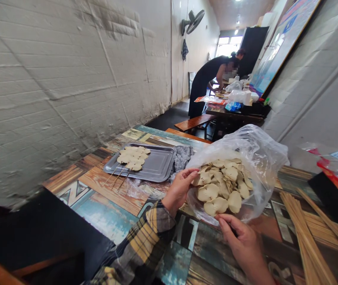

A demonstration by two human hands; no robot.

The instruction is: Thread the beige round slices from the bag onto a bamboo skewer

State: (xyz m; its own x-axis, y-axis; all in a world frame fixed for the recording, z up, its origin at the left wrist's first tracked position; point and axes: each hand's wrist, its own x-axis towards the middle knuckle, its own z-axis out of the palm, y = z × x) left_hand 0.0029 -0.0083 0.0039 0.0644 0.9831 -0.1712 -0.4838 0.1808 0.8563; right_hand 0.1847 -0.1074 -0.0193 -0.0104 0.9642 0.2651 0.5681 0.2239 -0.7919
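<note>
A clear plastic bag [258, 154] lies open on the table, filled with several pale round flat slices [222, 188]. My left hand [179, 189], in a plaid sleeve, has its fingers on a slice at the bag's left edge. My right hand [241, 239] pinches the near edge of the bag from below. To the left, a metal tray [159, 166] holds three bamboo skewers [131, 158] threaded with the same slices, sticks pointing toward me.
A pile of bare bamboo skewers [308, 233] lies at the right. A grey cloth [183, 156] sits behind the tray. The patterned wooden table [103, 206] runs along a white brick wall. Farther back a person [209, 81] in black bends over another table.
</note>
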